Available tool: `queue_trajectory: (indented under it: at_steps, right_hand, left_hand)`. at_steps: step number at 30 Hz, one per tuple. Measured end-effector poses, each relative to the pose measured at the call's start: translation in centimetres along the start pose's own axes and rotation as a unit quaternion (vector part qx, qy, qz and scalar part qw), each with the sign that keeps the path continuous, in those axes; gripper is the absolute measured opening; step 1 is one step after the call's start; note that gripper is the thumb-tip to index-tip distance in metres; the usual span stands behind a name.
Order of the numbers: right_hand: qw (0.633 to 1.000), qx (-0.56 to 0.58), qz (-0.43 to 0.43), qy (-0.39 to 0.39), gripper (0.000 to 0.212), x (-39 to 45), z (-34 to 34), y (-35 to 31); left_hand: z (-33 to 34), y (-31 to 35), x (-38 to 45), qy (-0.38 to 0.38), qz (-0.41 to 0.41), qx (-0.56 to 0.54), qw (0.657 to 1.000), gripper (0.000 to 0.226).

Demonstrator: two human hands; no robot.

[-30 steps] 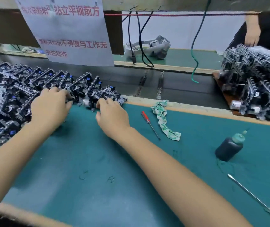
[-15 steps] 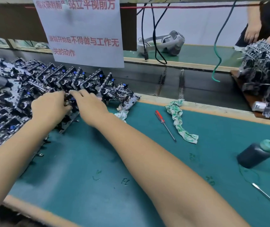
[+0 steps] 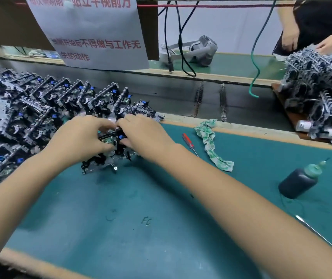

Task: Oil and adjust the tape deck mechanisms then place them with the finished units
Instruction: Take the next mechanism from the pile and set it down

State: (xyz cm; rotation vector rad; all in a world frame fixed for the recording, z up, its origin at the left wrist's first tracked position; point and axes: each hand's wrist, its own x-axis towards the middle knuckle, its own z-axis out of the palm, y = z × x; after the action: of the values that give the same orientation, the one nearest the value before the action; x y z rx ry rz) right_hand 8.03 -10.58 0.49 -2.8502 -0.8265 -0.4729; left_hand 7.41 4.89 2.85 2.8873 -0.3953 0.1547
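Both hands hold one tape deck mechanism (image 3: 108, 158) at the counter's (image 3: 161, 228) left, just beside the packed rows (image 3: 40, 109) — left hand (image 3: 80, 135) and right hand (image 3: 145, 131) curled round it; lifted carelessly, it could snag neighbours and topple them.

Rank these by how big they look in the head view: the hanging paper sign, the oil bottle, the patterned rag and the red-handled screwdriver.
1. Paper sign, by far the largest.
2. Patterned rag and oil bottle: too alike to rank; the bottle lies nearer the camera.
3. Red-handled screwdriver, smallest.
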Motion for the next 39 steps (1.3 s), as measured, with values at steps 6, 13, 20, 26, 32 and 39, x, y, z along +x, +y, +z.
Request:
queue_trajectory:
  at_steps: [6,13,20,26,32,39]
  right_hand:
    - [0.993,0.008,0.111,-0.025,0.035,-11.1,-5.7,4.5]
    - [0.963,-0.127,0.185,0.148,0.032,-24.1,-7.5,6.7]
    - [0.956,-0.152,0.177,0.176,0.016,-30.5,-4.9,6.8]
    - [0.985,-0.064,0.14,0.077,0.033,-32.0,-4.1,7.1]
    - [0.984,0.057,0.15,0.076,0.039,-32.6,-4.8,7.3]
    - [0.93,0.198,0.233,0.203,0.037,-32.0,-4.1,6.8]
  left_hand:
    - [2.1,9.2,-1.5,-0.006,0.147,-0.102,0.984,0.048]
    - [9.1,19.4,-5.9,0.284,0.361,-0.125,0.879,0.036]
    - [12.8,20.1,-7.0,0.261,0.505,-0.075,0.819,0.037]
    - [12.6,16.5,-6.0,-0.096,0.378,-0.209,0.897,0.112]
    - [12.4,16.0,-5.3,-0.172,0.362,-0.27,0.875,0.112]
    - [12.1,16.3,-5.3,-0.164,0.357,-0.266,0.88,0.105]
